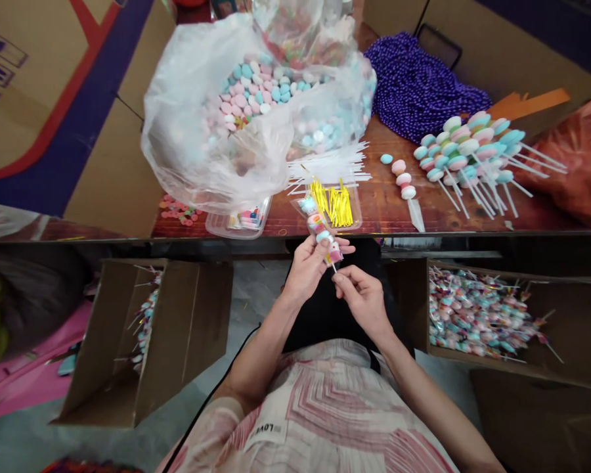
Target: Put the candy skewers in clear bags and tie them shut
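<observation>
A candy skewer (316, 220) in a clear wrapper, with pastel sweets along a white stick, is held over my lap at the table edge. My left hand (306, 266) is closed around its lower wrapped part, thumb on top. With my right hand (358, 290) I pinch the bare stick just below the wrapper. Just beyond the skewer lie gold twist ties (339, 205) in a clear tray and a pile of white sticks (331, 165). To the right, one unwrapped candy skewer (402, 179) and a loose blue sweet (386, 159) lie on the table (374, 213).
A big plastic bag of pastel sweets (256, 92) sits at the back. Unwrapped skewers (473, 148) are heaped at the right, before purple cord (418, 85). Below stand a left cardboard box (177, 335) and a right box (571, 328), both holding wrapped skewers.
</observation>
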`<act>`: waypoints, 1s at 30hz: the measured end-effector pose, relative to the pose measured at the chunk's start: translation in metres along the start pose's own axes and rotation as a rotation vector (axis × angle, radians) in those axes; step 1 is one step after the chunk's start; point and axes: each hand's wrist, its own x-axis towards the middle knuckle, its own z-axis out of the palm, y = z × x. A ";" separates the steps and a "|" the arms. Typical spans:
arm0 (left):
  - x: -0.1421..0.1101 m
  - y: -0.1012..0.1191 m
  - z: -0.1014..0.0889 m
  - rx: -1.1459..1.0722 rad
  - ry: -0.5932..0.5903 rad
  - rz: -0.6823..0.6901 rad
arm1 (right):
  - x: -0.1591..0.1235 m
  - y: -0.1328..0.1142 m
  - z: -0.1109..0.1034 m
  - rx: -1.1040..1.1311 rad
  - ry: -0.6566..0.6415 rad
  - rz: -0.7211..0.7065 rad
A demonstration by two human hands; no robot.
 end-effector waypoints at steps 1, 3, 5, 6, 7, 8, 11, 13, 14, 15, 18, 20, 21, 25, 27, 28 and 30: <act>-0.001 0.000 0.000 -0.008 0.004 0.001 | 0.002 -0.001 0.002 0.009 0.001 -0.009; -0.002 0.000 -0.001 -0.041 0.008 -0.013 | 0.005 -0.003 0.006 0.021 -0.003 -0.024; -0.004 0.001 -0.003 -0.082 0.012 -0.038 | 0.008 -0.004 0.008 0.031 -0.011 -0.035; -0.004 0.001 -0.005 -0.096 0.010 -0.052 | 0.009 -0.005 0.009 0.034 -0.016 -0.038; -0.005 0.002 -0.006 -0.106 0.008 -0.062 | 0.010 -0.005 0.010 0.035 -0.021 -0.041; -0.006 0.002 -0.007 -0.112 0.008 -0.066 | 0.011 -0.005 0.011 0.030 -0.026 -0.041; -0.009 0.002 -0.009 -0.090 0.034 -0.034 | 0.014 -0.005 0.016 -0.013 -0.051 -0.023; -0.012 0.002 -0.011 -0.028 0.066 0.017 | 0.017 -0.008 0.022 0.011 -0.062 0.000; -0.014 0.003 -0.012 0.008 0.067 0.039 | 0.019 -0.010 0.026 0.067 -0.057 0.023; -0.017 0.004 -0.014 0.035 0.051 0.051 | 0.021 -0.013 0.030 0.149 -0.051 0.056; -0.024 0.016 -0.023 0.021 -0.077 0.029 | 0.028 -0.024 0.039 0.362 -0.116 0.192; -0.026 0.025 -0.029 -0.039 -0.139 0.029 | 0.033 -0.034 0.039 0.308 -0.298 0.230; -0.027 0.028 -0.032 -0.066 -0.136 0.060 | 0.037 -0.039 0.036 0.201 -0.399 0.202; -0.021 0.034 -0.036 -0.125 0.034 0.275 | 0.064 -0.061 0.022 -0.577 -0.390 -0.106; -0.017 0.034 -0.037 -0.117 0.100 0.289 | 0.085 -0.068 0.018 -0.935 -0.153 -0.175; -0.016 0.033 -0.037 -0.110 0.118 0.268 | 0.096 -0.071 0.018 -1.065 -0.061 -0.168; -0.014 0.030 -0.038 -0.098 0.133 0.219 | 0.118 -0.072 0.020 -1.253 -0.015 -0.109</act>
